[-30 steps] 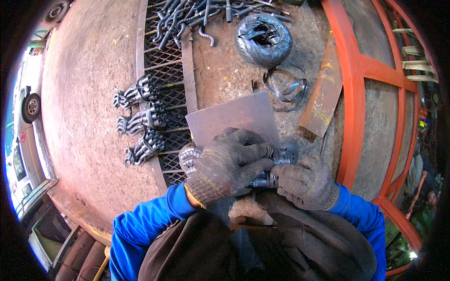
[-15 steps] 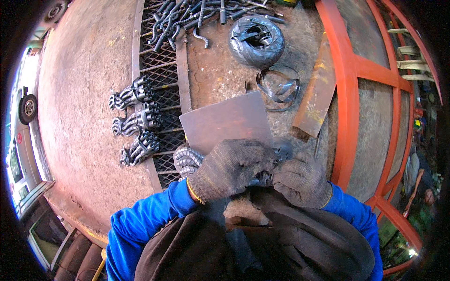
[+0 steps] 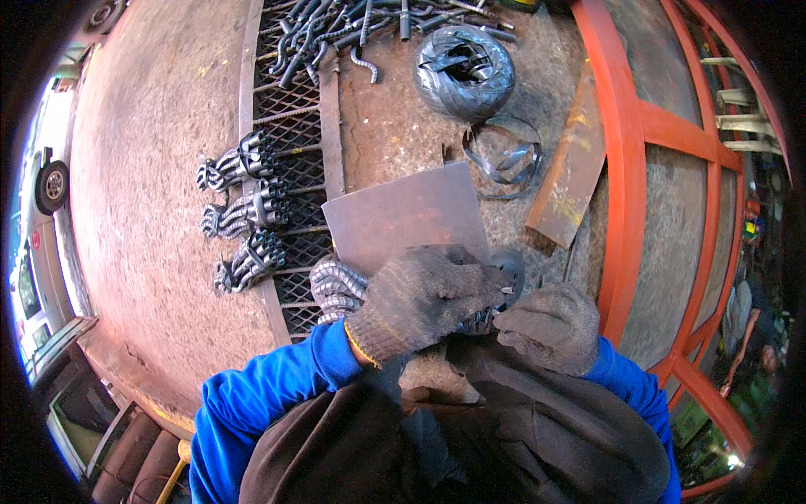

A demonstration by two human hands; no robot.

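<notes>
My left hand, in a grey knit glove, lies over a bundle of ribbed metal rods whose curved ends stick out to its left. Its fingers are closed, and a small pale bit shows at the fingertips, too small to name. Just to the right, my right hand, gloved alike, is closed with curled fingers beside the bundle's other end. What it pinches, if anything, is hidden. A dark round piece shows just beyond the fingertips. Behind my left hand lies a flat metal plate.
Three tied bundles of rods with dark sleeves rest by a mesh grating. Loose rods are heaped at the far end. A wrapped black roll, loose strap loops, a rusty metal strip and an orange frame stand rightward.
Both hands have shifted slightly right. The gap between their fingertips is a little wider, and more of the dark round piece shows.
</notes>
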